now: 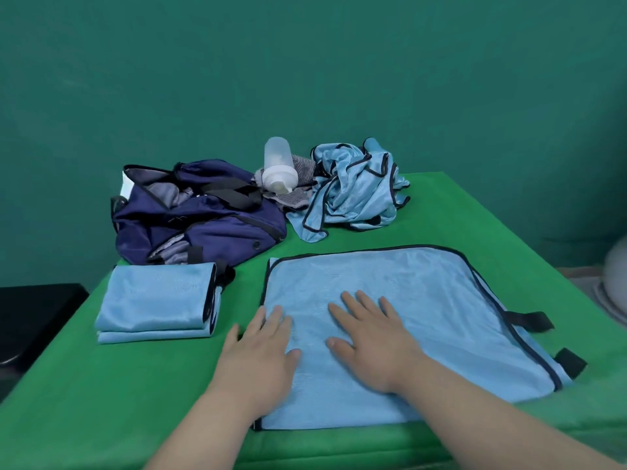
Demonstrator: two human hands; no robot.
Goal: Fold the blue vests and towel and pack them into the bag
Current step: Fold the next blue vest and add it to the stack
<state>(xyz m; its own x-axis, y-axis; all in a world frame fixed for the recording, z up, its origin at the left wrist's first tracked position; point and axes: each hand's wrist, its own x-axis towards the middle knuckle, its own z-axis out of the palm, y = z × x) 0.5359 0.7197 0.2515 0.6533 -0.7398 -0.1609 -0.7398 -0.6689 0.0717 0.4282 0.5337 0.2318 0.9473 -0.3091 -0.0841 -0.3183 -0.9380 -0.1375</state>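
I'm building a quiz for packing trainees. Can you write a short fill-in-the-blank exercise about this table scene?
1. The left hand and right hand lie flat on a spread light-blue ____.
2. The folded vests lie just in front of the navy ____.
3. The white bottle lies on the grey ____, beside the crumpled vests.
4. The table is covered in ____ cloth.
Missing words: vest; bag; towel; green.
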